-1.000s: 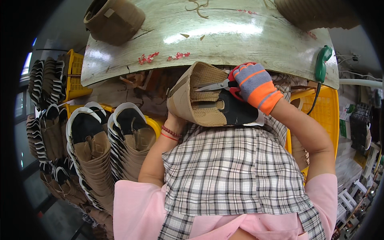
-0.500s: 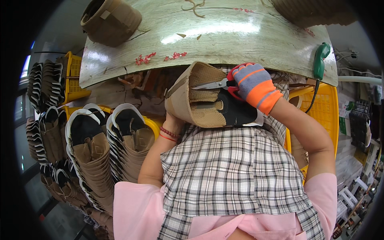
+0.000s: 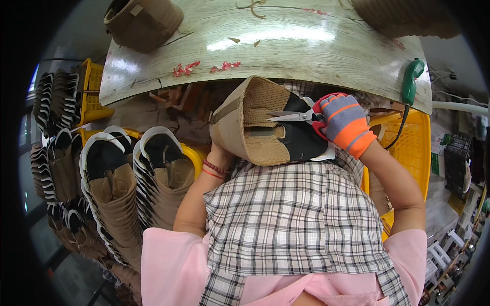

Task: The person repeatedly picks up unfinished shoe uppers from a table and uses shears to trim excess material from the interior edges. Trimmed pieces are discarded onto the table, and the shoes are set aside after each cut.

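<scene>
A tan shoe upper (image 3: 227, 117) with a mesh lining and a black inner part is tilted over my lap, its opening facing up. My left hand (image 3: 220, 154) holds it from its lower left side; the fingers are hidden behind the fabric. In a grey and orange glove, my right hand (image 3: 344, 120) is closed round the red handles of a pair of scissors (image 3: 298, 117). Their blades point left over the opening, slightly parted, with the tips above the lining. I cannot tell whether they touch it.
Beyond my lap is a pale wood-patterned table (image 3: 286, 56) with scraps on it. A stacked tan bundle (image 3: 143, 25) sits at its far left, a green corded tool (image 3: 412, 81) at its right edge. Stacked uppers (image 3: 115, 188) stand at my left. A yellow crate (image 3: 416, 148) is at right.
My right hand has drawn the scissors to the right and slightly down, away from the far left inside the upper. The upper and my left hand stay nearly in place.
</scene>
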Motion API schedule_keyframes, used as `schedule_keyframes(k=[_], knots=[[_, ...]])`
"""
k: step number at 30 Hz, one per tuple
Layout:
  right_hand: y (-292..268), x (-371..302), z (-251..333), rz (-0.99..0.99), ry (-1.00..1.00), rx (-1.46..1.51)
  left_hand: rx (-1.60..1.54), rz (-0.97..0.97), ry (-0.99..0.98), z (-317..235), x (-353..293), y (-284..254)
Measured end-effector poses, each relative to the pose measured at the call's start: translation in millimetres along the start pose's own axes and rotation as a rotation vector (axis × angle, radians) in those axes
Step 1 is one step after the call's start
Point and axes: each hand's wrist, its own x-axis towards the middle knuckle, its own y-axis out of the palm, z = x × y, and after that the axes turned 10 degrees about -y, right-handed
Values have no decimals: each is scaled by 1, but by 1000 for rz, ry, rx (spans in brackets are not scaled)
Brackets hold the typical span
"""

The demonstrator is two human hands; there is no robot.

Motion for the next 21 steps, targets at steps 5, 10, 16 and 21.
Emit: schedule_keyframes(k=[5, 10, 16, 21], knots=[[4, -13, -6, -56, 69, 115, -60, -81, -6, 1, 5, -16], [2, -18, -8, -249, 38, 115, -29, -101, 23, 2, 0, -11], [2, -2, -1, -49, 30, 38, 36, -87, 68, 1, 0, -13], [1, -5, -3, -4, 39, 26, -83, -80, -17, 1, 2, -23]])
